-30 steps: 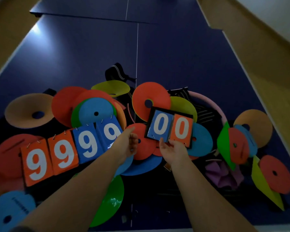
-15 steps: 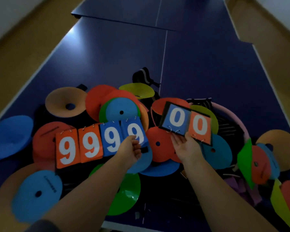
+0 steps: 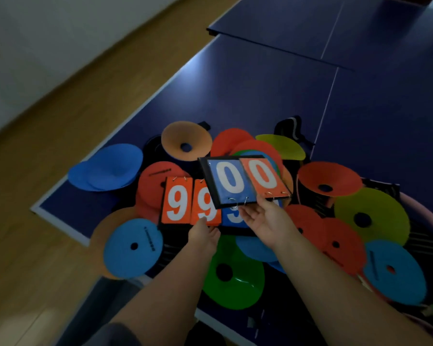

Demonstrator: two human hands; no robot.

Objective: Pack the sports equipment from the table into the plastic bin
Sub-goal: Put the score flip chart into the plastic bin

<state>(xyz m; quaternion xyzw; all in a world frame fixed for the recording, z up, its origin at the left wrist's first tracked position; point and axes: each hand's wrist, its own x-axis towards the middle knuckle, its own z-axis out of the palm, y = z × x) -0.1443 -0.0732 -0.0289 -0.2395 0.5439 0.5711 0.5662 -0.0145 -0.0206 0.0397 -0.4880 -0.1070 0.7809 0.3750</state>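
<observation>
Wooden floor [image 3: 60, 126] and a pale wall [image 3: 23, 33] border the dark blue tabletop [image 3: 260, 96], which is crossed by white lines. Its near corner carries a heap of flat coloured discs [image 3: 133, 245] in blue, orange, red, yellow and green, overlapping one another. Both bare forearms reach forward over the heap. The left hand [image 3: 204, 236] pinches the lower edge of the nines scoreboard [image 3: 183, 206], thumb on an orange card, so its grip is closed on that board. The right hand [image 3: 263, 221], palm up, holds the ringed edge of the zeros scoreboard [image 3: 245, 181], which tilts above and partly covers the nines scoreboard.
</observation>
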